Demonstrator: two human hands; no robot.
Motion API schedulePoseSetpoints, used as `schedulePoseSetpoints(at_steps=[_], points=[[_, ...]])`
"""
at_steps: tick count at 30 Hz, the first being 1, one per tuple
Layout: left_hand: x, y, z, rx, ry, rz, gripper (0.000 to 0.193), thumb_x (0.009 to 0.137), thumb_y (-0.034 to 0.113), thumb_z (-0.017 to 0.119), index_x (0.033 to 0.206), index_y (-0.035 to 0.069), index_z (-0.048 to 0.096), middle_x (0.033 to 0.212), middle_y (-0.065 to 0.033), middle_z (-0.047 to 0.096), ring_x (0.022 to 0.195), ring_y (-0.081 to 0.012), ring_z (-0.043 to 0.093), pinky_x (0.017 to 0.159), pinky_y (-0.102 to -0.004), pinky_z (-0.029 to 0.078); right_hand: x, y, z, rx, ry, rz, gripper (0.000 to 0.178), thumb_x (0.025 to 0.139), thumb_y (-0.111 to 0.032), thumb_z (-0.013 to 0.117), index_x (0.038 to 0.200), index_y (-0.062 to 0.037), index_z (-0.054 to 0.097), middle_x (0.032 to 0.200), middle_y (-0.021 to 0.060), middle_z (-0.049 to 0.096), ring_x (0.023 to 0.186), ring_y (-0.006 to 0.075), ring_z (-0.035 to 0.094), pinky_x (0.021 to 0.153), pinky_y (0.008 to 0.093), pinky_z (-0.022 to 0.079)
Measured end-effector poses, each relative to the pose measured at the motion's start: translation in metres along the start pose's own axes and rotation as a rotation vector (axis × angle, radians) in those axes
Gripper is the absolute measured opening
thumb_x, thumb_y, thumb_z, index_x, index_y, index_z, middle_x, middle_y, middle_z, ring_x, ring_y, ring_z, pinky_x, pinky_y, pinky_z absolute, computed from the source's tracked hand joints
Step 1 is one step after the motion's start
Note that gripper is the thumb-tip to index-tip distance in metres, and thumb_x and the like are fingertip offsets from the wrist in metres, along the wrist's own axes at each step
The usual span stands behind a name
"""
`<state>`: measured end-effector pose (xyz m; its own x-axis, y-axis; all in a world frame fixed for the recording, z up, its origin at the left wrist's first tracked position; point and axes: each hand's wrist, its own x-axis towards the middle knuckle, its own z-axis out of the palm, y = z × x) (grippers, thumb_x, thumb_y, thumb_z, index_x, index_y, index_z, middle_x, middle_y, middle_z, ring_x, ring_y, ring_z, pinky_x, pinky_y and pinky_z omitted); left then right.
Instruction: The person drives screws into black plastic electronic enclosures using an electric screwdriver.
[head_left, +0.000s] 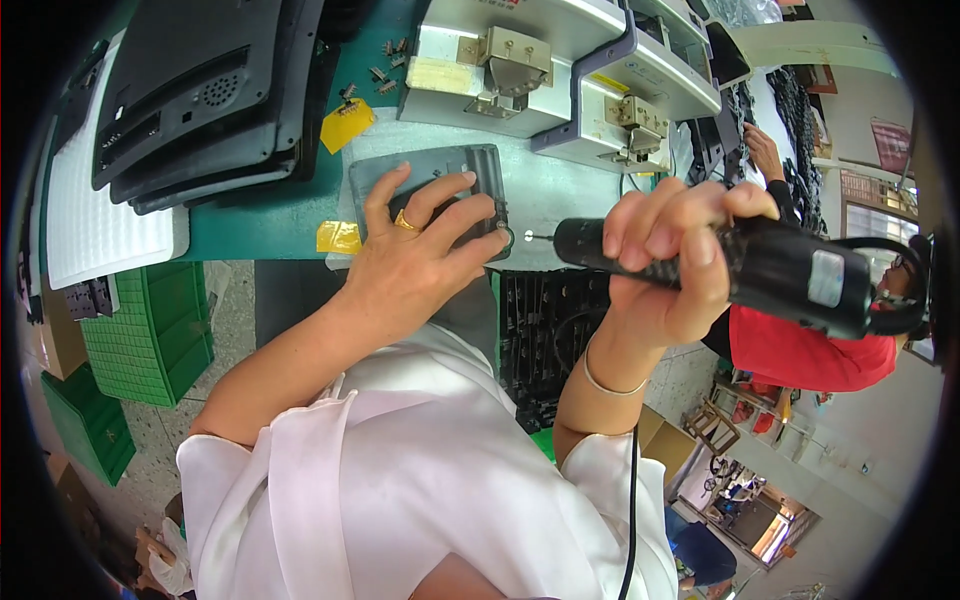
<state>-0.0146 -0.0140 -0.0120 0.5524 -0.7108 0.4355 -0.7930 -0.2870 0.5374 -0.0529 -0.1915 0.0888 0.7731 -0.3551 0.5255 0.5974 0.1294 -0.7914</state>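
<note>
My left hand (410,265), a gold ring on one finger, rests with its fingers spread on a dark grey plastic panel (435,163). The panel lies at the front edge of the green worktable, its lower part hidden under that hand. A black electric screwdriver (800,270) is held in the fist of my right hand (675,260). It lies nearly level, its thin bit pointing left at the panel's right edge, with a small gap between them. Something small and bright shows at the bit's tip, too small to name.
Two boxy metal machines (505,105) stand behind the panel. Dark plastic housings (215,100) are stacked at the left on white foam (100,220). Yellow pieces (340,237) and small parts (380,75) lie nearby. Green crates (150,335) stand below. A person in red (810,345) is at the right.
</note>
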Motion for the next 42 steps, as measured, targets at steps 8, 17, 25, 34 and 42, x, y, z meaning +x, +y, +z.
schedulePoseSetpoints(at_steps=[8, 17, 25, 34, 42], points=[[-0.001, 0.000, 0.001, 0.050, 0.031, 0.007, 0.033, 0.068, 0.018, 0.074, 0.100, 0.021, 0.067, 0.113, 0.0036, 0.055, 0.124, -0.0185, 0.044, 0.109, -0.0515, 0.016, -0.025, 0.004, 0.010, -0.142, 0.078, 0.017, 0.043, 0.085, -0.007, 0.068, 0.114, -0.0062, 0.037, 0.063, 0.0070, 0.052, 0.048, 0.0166, 0.048, 0.046, 0.0332, 0.047], [-0.001, 0.001, 0.002, 0.034, 0.040, -0.009, 0.033, 0.067, 0.018, 0.075, 0.098, 0.022, 0.068, 0.112, 0.0037, 0.055, 0.124, -0.0184, 0.044, 0.109, -0.0514, 0.016, -0.028, 0.008, 0.010, -0.106, 0.067, 0.034, 0.044, 0.085, -0.007, 0.069, 0.114, -0.0068, 0.036, 0.063, 0.0068, 0.052, 0.049, 0.0169, 0.049, 0.049, 0.0333, 0.049], [-0.002, -0.002, 0.002, 0.029, 0.048, -0.022, 0.030, 0.068, 0.017, 0.074, 0.097, 0.022, 0.068, 0.113, 0.0036, 0.055, 0.124, -0.0187, 0.044, 0.109, -0.0516, 0.015, -0.033, 0.014, 0.016, -0.191, 0.011, -0.010, 0.043, 0.085, -0.010, 0.071, 0.106, -0.0077, 0.034, 0.064, 0.0063, 0.053, 0.050, 0.0154, 0.052, 0.048, 0.0314, 0.051], [-0.001, -0.001, 0.001, 0.011, 0.020, -0.037, 0.031, 0.068, 0.018, 0.074, 0.098, 0.021, 0.069, 0.113, 0.0023, 0.054, 0.125, -0.0199, 0.043, 0.109, -0.0512, 0.014, -0.033, 0.016, 0.019, -0.175, 0.093, -0.005, 0.045, 0.085, -0.010, 0.072, 0.108, -0.0085, 0.034, 0.065, 0.0059, 0.053, 0.050, 0.0152, 0.052, 0.049, 0.0310, 0.052], [-0.003, 0.001, 0.000, 0.038, 0.000, -0.053, 0.039, 0.067, 0.021, 0.080, 0.104, 0.024, 0.071, 0.117, -0.0001, 0.055, 0.127, -0.0249, 0.043, 0.109, -0.0513, 0.018, -0.033, 0.016, 0.022, -0.301, 0.099, -0.030, 0.059, 0.084, -0.005, 0.071, 0.126, -0.0099, 0.029, 0.065, 0.0077, 0.056, 0.050, 0.0166, 0.054, 0.051, 0.0327, 0.052]])
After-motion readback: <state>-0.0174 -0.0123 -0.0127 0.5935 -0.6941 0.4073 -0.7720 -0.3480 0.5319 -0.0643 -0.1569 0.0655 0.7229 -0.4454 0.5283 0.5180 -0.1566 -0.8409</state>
